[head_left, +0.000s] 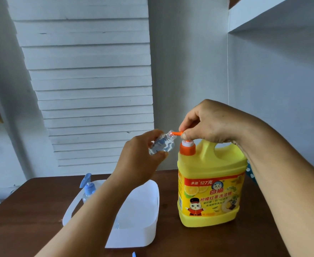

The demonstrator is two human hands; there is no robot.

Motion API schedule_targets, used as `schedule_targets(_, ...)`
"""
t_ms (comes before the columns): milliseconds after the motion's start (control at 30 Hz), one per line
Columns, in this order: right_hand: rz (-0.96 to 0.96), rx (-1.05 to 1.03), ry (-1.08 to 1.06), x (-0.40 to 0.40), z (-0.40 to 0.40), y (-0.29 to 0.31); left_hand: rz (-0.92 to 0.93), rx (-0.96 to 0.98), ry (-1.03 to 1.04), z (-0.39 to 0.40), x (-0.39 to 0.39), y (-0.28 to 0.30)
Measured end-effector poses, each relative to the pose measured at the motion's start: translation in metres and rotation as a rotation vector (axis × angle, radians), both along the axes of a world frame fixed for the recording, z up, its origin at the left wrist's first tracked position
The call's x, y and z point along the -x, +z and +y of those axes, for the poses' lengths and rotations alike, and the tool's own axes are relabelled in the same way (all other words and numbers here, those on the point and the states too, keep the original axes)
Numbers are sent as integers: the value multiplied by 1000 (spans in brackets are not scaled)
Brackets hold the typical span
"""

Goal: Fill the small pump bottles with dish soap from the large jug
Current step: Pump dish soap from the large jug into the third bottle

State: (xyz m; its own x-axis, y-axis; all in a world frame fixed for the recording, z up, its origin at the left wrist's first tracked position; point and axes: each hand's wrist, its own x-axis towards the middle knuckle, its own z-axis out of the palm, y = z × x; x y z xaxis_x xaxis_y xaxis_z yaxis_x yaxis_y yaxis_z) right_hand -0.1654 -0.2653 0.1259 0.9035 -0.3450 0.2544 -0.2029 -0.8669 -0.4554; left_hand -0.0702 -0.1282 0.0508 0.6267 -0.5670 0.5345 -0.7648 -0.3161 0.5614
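The person stands over a dark wooden table (32,210) with the big yellow jug (211,191) upright on it, right of centre. Its orange pump (186,143) points left, and the right hand (211,123) sits on top of the pump head, thumb and fingers pinched around it as if ready to press. The left hand (141,156) holds a small clear bottle (161,143) up in the air, tilted, with its open neck right at the tip of the orange spout; thumb below and fingers above are closed around its body.

That little bottle looks light and thin-walled, so I'd guess it gives under a hard squeeze and could turn slippery if soap runs down the outside; a grip around the middle, as now, seems sensible. How much is inside I can't tell. The jug looks heavy and nearly full, stable enough to stay put under a downward push, with its moulded handle (224,145) the obvious place to lift it.

A white plastic tub (148,216) sits on the table below the left arm, and behind it stands another bottle with a blue pump (88,188), already capped. A small blue piece (134,254) lies at the near edge, too small to identify
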Motion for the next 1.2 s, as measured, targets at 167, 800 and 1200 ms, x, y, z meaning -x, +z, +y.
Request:
schedule_targets(167, -22, 19, 6, 3, 1, 8, 19, 25, 0, 0, 2, 5)
schedule_targets(800, -30, -9, 7, 0, -2, 9, 427, 192, -187, -6, -5, -8)
schedule_targets(1200, -27, 42, -19, 2, 4, 7, 508, 217, -151, 0, -3, -13)
